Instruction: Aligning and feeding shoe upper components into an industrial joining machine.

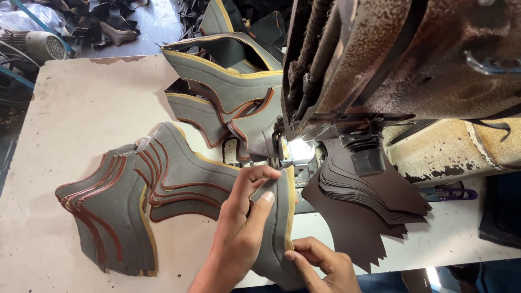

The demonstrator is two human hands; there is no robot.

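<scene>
The left hand pinches a grey shoe-upper piece with a yellow-trimmed edge, thumb and fingers closed on its upper end just short of the sewing machine's presser foot; the right hand grips the same piece lower down, near the front edge of the worktable, fingers curled over the yellow trim. Held at two points like this, the piece lies flat and straight, its trimmed edge running lengthwise toward the needle area, which a small lamp lights brightly.

A fanned row of like grey pieces with red-brown piping lies on the table's left half, overlapping one another and reaching under the left hand; more joined grey pieces trail off behind the machine toward the far edge, as though strung together. To the right of the needle sits a neat stack of dark brown cut pieces, close to the right hand. Purple-handled thread snips rest further right; the worn, rust-speckled sewing machine head overhangs it all.
</scene>
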